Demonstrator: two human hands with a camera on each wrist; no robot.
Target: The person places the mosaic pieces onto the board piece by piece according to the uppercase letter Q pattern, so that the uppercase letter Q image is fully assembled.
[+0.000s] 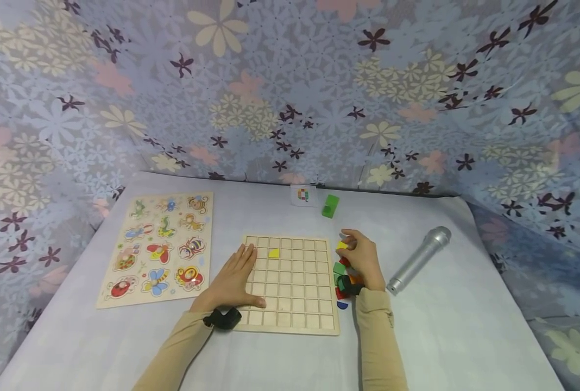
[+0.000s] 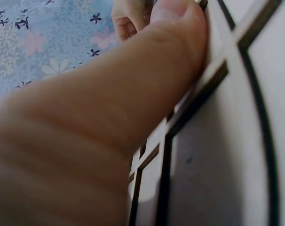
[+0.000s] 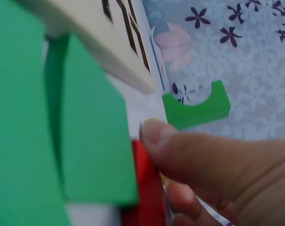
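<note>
A wooden grid board [image 1: 292, 293] lies on the table with one yellow tile [image 1: 273, 253] in an upper-left cell. Over the board's left side my left hand [image 1: 233, 278] rests flat, fingers straight and thumb out across the cells; the left wrist view shows the thumb [image 2: 156, 66] close up. Just beyond the board's right edge, my right hand [image 1: 363, 258] pinches a yellow block [image 1: 341, 245] between thumb and fingers. In the right wrist view that block is mostly hidden behind the thumb [image 3: 180, 146]. Beside this hand lie green blocks [image 3: 93, 127] and a red block [image 3: 147, 183].
A wooden insect puzzle [image 1: 206, 271] lies at the left. Behind the board are a small pattern card [image 1: 303, 195] and a green block with a curved notch [image 1: 330, 206]. A silver microphone [image 1: 419, 260] lies at the right; a blue piece [image 1: 342, 305] sits by the board's edge.
</note>
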